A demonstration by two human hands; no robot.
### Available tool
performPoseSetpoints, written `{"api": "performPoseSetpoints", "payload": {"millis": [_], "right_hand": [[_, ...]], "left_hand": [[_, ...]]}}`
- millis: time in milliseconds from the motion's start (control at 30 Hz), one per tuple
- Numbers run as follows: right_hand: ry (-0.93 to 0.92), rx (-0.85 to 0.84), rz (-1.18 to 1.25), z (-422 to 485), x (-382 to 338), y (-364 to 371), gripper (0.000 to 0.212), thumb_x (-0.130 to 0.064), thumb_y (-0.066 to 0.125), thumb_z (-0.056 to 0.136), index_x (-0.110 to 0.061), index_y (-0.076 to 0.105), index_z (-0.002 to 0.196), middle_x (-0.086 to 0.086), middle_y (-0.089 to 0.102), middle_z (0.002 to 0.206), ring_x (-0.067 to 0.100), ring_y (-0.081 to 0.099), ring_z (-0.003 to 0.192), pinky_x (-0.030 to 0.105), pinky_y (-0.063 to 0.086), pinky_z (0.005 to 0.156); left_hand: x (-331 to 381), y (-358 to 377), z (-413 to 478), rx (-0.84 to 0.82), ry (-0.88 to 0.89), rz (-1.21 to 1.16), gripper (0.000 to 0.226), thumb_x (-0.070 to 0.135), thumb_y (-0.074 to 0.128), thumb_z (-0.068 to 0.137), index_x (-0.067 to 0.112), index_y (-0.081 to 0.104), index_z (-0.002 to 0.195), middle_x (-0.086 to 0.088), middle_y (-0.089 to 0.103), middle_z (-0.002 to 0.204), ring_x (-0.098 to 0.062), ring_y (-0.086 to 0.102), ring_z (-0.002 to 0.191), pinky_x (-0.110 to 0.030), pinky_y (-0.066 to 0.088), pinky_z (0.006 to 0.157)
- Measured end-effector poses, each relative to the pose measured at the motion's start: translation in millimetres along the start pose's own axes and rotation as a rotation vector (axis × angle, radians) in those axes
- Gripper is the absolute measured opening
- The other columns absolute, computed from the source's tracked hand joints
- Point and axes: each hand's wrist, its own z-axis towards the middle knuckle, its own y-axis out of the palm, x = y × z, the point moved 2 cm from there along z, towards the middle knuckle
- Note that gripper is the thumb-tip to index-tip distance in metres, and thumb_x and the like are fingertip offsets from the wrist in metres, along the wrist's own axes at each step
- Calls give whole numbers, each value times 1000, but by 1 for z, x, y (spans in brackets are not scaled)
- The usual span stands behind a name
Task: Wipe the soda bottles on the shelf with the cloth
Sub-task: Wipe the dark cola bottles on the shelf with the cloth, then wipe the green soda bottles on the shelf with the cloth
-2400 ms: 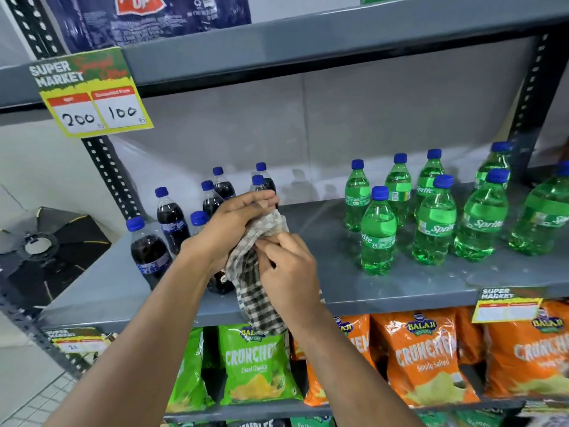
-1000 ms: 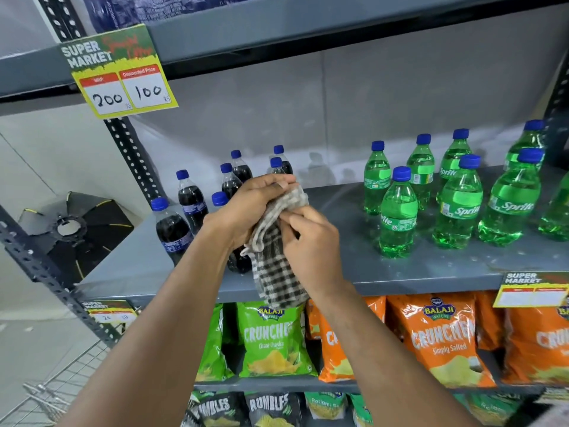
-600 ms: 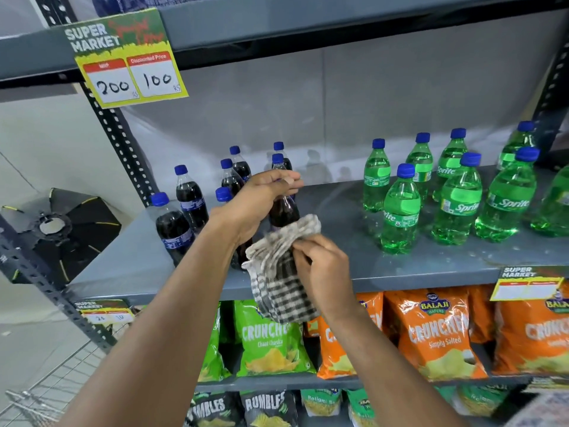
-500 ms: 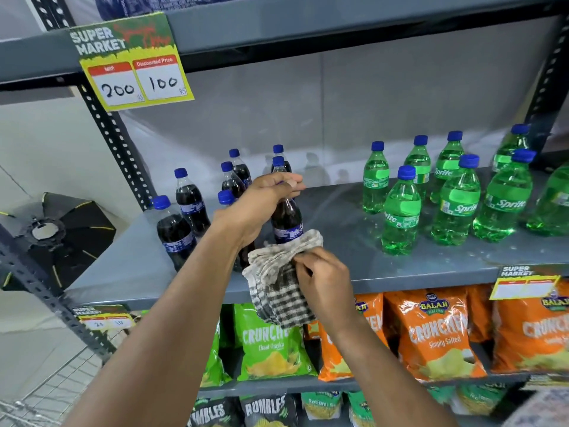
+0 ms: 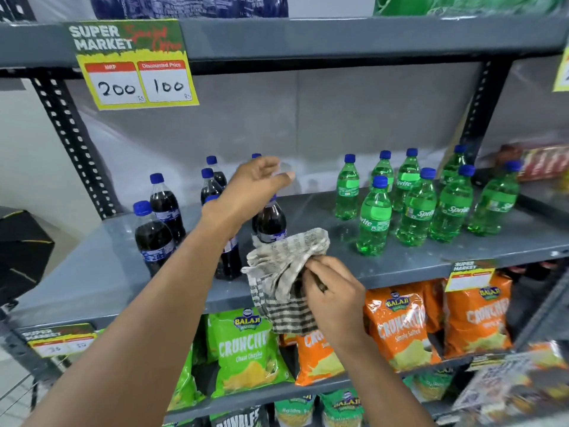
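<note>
Several dark cola bottles (image 5: 153, 238) with blue caps stand at the left of the grey shelf (image 5: 92, 272). Several green Sprite bottles (image 5: 416, 214) stand at the right. One cola bottle (image 5: 270, 224) stands upright on the shelf near the middle. My left hand (image 5: 254, 188) is over its top, fingers spread, and hides its cap. My right hand (image 5: 334, 292) grips a bunched checked cloth (image 5: 284, 269) at the shelf's front edge. The cloth's upper fold rests against the foot of that bottle.
A yellow price sign (image 5: 134, 67) hangs from the shelf above. Perforated uprights (image 5: 69, 134) frame the bay. Green (image 5: 246, 349) and orange snack bags (image 5: 400, 325) fill the shelf below. A black folded object (image 5: 21, 241) sits at the far left.
The cloth came off the cola bottle and dropped with my right hand to the shelf edge. My left hand set the bottle on the shelf, and its fingers have spread.
</note>
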Motion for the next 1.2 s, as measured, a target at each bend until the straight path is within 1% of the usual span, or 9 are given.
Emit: {"api": "performPoseSetpoints", "payload": {"millis": [100, 200, 400, 467, 567, 667, 900, 1100, 1200], "right_hand": [[15, 113, -30, 7, 6, -32, 23, 16, 77, 74, 1, 78, 92, 3, 71, 92, 17, 70, 81, 33, 61, 73], [6, 170, -81, 18, 17, -66, 24, 16, 78, 73, 4, 77, 94, -1, 66, 96, 8, 66, 85, 22, 58, 78], [17, 172, -206, 37, 47, -110, 26, 19, 79, 70, 6, 76, 92, -1, 64, 94, 5, 62, 81, 9, 52, 79], [33, 164, -199, 41, 56, -115, 25, 18, 79, 71, 5, 77, 92, 1, 67, 93, 7, 65, 80, 16, 57, 76], [46, 143, -176, 51, 70, -115, 21, 15, 78, 75, 2, 78, 92, 8, 73, 92, 20, 71, 80, 35, 61, 69], [35, 130, -176, 61, 80, -108, 19, 13, 79, 74, 2, 78, 90, 9, 73, 89, 21, 71, 78, 34, 59, 69], [-44, 32, -203, 79, 98, -87, 16, 9, 76, 79, 1, 77, 92, 6, 71, 88, 21, 68, 81, 36, 58, 71], [-76, -31, -315, 89, 103, -71, 26, -6, 71, 87, -5, 72, 113, 3, 64, 115, 19, 54, 103, 15, 42, 97], [-78, -49, -332, 84, 106, -69, 27, -4, 74, 86, -5, 73, 112, 5, 64, 114, 19, 54, 104, 12, 40, 97]], "left_hand": [[26, 13, 4, 38, 213, 42, 61, 45, 69, 84, 23, 55, 139, 4, 58, 146, -7, 52, 134, -28, 40, 112], [46, 49, 8, -119, 307, -86, 53, 38, 66, 85, 24, 57, 135, 6, 61, 139, -2, 56, 128, -21, 44, 108], [41, 128, 38, -361, 127, -309, 48, 32, 76, 76, 32, 62, 122, -2, 65, 137, -3, 66, 116, -26, 42, 107], [34, 145, 49, -368, 94, -340, 47, 32, 77, 74, 31, 64, 119, -1, 67, 133, 0, 68, 109, -25, 44, 103], [22, 164, 60, -382, 47, -349, 48, 29, 79, 73, 32, 65, 118, 0, 68, 132, -5, 65, 116, -33, 40, 114], [14, 172, 64, -424, 26, -362, 41, 22, 77, 78, 33, 69, 117, 7, 73, 124, 0, 66, 117, -28, 41, 113], [10, 180, 68, -454, 32, -468, 33, 4, 58, 98, 7, 66, 129, -9, 68, 136, -19, 59, 133, -30, 45, 110], [12, 178, 64, -513, -26, -613, 36, 0, 52, 100, 1, 60, 136, -10, 68, 136, -18, 66, 124, -27, 54, 99], [10, 180, 65, -514, -28, -640, 35, 0, 51, 101, 3, 62, 133, -10, 70, 133, -18, 67, 122, -27, 55, 96]]}}
